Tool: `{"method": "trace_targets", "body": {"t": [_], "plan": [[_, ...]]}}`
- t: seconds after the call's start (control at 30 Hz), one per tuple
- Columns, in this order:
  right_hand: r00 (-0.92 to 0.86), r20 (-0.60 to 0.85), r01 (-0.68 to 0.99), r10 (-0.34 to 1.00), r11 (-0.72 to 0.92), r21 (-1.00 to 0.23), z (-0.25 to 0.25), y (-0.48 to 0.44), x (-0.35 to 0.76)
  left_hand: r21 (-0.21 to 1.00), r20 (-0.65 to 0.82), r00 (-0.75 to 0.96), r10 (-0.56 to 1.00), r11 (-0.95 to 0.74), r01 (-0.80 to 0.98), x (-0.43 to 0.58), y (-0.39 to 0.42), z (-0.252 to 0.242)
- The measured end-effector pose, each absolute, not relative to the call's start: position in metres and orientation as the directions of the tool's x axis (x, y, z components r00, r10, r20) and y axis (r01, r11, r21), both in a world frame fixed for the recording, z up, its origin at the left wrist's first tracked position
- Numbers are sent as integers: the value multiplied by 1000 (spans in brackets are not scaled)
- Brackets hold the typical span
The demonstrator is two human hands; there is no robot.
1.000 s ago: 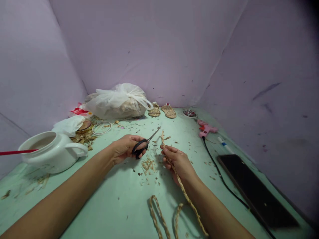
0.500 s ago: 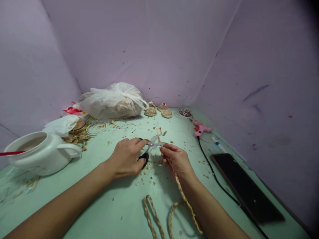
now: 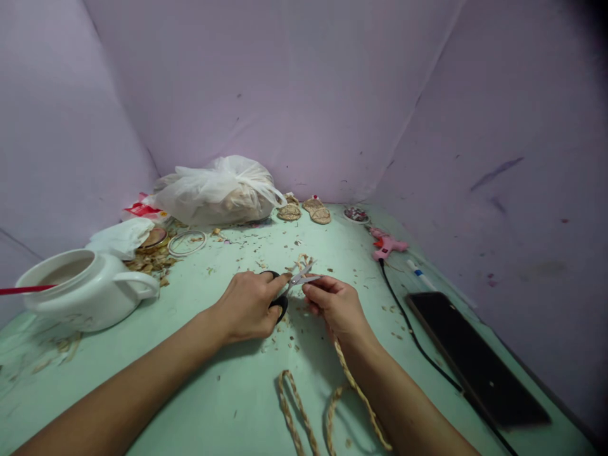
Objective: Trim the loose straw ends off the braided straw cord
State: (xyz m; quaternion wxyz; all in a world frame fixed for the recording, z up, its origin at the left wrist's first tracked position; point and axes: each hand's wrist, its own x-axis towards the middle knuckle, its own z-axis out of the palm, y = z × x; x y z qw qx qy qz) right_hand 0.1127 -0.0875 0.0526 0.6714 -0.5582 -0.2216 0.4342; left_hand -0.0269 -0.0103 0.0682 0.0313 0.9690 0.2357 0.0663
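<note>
My left hand (image 3: 249,304) grips black-handled scissors (image 3: 289,288), whose blades point right and meet the tip of a braided straw rope (image 3: 354,386). My right hand (image 3: 335,304) is closed around that rope just below its frayed end (image 3: 303,261). The rope runs back under my right wrist and loops on the green table (image 3: 199,373) near the front edge. Small straw clippings lie around both hands.
A white ceramic pot (image 3: 90,288) with a red stick stands at the left. A white plastic bag (image 3: 216,190), rings and straw scraps lie at the back left. Woven pieces (image 3: 313,209) sit at the back. A pink glue gun (image 3: 387,244), its black cord and a dark phone (image 3: 475,358) lie right.
My left hand turned the scissors and brought them right, onto the rope's tip. The upright rope end seen earlier is now shorter and frayed at the blades. My right hand stayed put.
</note>
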Motion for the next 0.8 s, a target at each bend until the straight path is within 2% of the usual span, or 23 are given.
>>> {"method": "trace_targets", "body": {"t": [0.17, 0.37, 0.47, 0.63, 0.7, 0.8], "plan": [[511, -154, -316, 846, 18, -949, 52, -88, 114, 257, 92, 885, 456, -870, 422, -27, -11, 70], [555, -143, -340, 819, 67, -938, 53, -89, 115, 338, 92, 888, 451, -853, 398, -26, -13, 70], [572, -156, -363, 805, 78, -929, 53, -89, 116, 428, 129, 877, 462, -824, 371, -25, -9, 70], [570, -227, -435, 789, 57, -899, 55, -89, 116, 652, 281, 664, 693, -645, 397, -27, 9, 68], [548, -268, -478, 792, 34, -878, 58, -89, 116, 650, 293, 641, 709, -639, 410, -30, 12, 68], [511, -330, -530, 793, -11, -848, 63, -89, 116, 454, 319, 731, 603, -774, 441, -32, 9, 70]]}}
